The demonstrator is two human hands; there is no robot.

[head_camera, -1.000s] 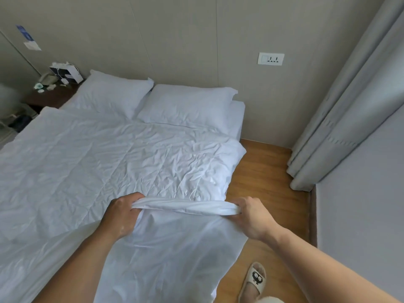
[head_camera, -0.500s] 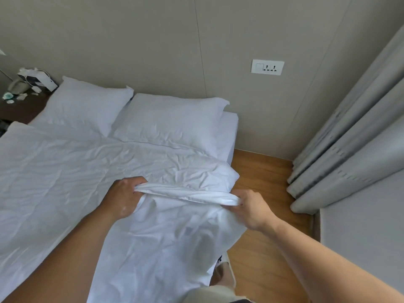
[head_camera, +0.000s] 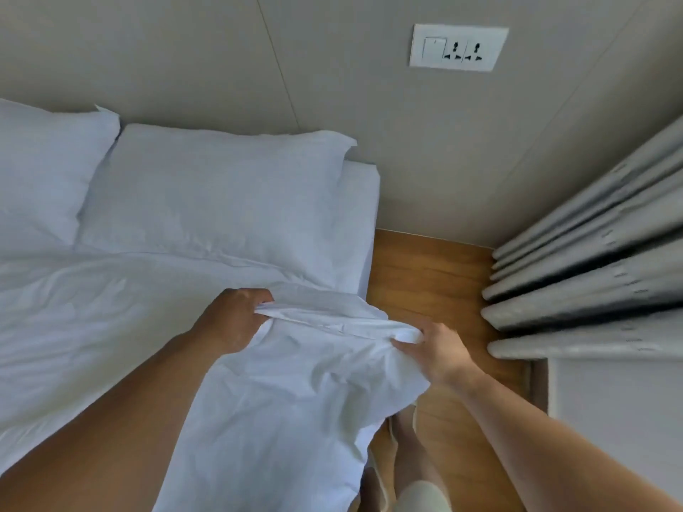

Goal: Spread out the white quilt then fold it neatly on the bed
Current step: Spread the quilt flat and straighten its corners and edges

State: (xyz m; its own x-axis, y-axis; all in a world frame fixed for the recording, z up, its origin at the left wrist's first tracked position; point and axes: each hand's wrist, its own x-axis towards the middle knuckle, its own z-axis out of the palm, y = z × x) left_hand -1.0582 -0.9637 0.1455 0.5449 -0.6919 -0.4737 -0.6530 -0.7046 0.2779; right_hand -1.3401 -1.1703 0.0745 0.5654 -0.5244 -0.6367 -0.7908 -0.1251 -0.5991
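Gripping one edge of the white quilt (head_camera: 111, 327), both hands are at the right side of the bed (head_camera: 364, 216). The left hand (head_camera: 233, 319) has its fingers curled around the bunched edge, with the back of the hand facing the camera. The right hand (head_camera: 432, 351) pinches the same edge further to the right, the thumb under the cloth and the fingers on it. Between the two hands the edge makes a narrow folded band, a little raised. The rest of the quilt lies wrinkled over the bed to the left, and its near right part hangs over the side of the bed. At the far end the left pillow (head_camera: 40, 168) and the right pillow (head_camera: 221, 194) lie side by side against the wall (head_camera: 184, 61). A white socket plate (head_camera: 458, 48) is on the wall at the far right. A grey curtain (head_camera: 591, 260) hangs in folds on the right, above the wooden floor (head_camera: 425, 275). A bare leg (head_camera: 410, 448) of the person shows near the bed.
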